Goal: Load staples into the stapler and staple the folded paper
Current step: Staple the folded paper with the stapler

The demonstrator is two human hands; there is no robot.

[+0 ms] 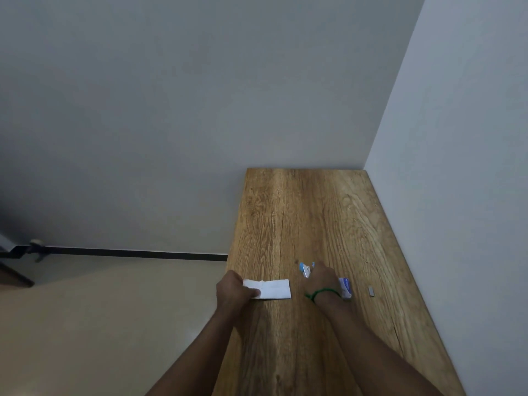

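grey walls (200,110), beige floor (100,324), wooden table (314,218)

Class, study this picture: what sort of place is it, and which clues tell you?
Probably a plain home or office room: a wooden table set in a corner of bare walls, a dark skirting board, a stapler and folded paper.

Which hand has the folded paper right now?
The left hand grips the paper at its left end; the right hand is at the blue stapler instead.
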